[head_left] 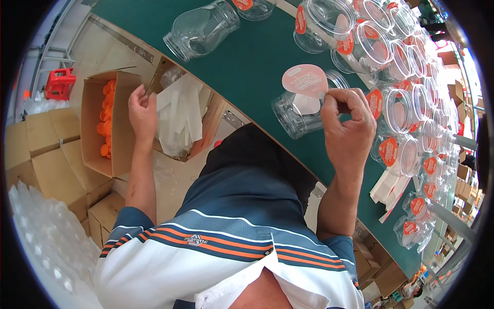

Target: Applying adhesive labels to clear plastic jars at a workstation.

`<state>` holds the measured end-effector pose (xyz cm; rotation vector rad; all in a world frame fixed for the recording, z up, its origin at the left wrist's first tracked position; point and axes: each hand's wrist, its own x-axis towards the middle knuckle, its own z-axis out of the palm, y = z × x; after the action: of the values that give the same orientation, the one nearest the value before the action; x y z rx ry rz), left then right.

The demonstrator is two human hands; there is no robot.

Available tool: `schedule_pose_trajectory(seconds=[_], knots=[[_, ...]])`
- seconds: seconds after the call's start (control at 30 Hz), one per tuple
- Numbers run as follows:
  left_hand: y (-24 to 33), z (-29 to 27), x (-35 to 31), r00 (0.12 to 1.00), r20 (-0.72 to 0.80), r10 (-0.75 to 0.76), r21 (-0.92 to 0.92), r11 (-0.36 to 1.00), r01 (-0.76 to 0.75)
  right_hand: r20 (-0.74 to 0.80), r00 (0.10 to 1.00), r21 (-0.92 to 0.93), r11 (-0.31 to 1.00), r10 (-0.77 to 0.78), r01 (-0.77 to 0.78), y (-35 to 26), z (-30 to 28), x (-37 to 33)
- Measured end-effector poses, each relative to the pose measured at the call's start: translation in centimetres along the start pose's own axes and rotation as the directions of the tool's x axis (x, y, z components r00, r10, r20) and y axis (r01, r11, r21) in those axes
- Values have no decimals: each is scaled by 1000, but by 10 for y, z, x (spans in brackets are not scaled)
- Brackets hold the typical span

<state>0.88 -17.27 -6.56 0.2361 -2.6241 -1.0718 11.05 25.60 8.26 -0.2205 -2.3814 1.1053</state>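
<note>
Above the green table, my right hand (351, 126) pinches the edge of a pale pink oval sticker (303, 81) between thumb and fingertips. Just beneath the sticker a clear plastic jar (292, 117) lies on its side near the table's edge, with a white patch showing through it. My left hand (142, 112) is off to the left, away from the table, its fingers loosely bent and apart with nothing visible in them. It is beside an open carton of white paper strips (181, 116). Another clear jar (201, 30) lies on its side at the far end of the table.
Many clear jars with orange oval stickers (387, 151) crowd the right of the green table (257, 62). White strips (389, 188) lie near them. At left stand a carton of orange lids (106, 121), stacked cardboard boxes (56, 154), bagged clear plastic pieces (51, 237) and a red stool (60, 84).
</note>
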Motion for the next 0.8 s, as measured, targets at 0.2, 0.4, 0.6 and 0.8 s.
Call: schedule_pose_trajectory(seconds=[0.2, 0.4, 0.6, 0.8], knots=[[180, 25, -54, 498, 143, 855, -36, 507, -861, 45, 996, 71, 995, 74, -77, -11, 9, -2], [239, 86, -62, 298, -254, 920, -45, 296, -954, 95, 987, 142, 979, 132, -145, -24, 0, -4], [260, 81, -67, 778, 60, 625, -674, 600, -430, 68, 974, 416, 881, 216, -225, -30, 3, -3], [280, 64, -77, 686, 642, 343, -760, 402, 511, 127, 966, 645, 721, 227, -254, -4, 9, -5]])
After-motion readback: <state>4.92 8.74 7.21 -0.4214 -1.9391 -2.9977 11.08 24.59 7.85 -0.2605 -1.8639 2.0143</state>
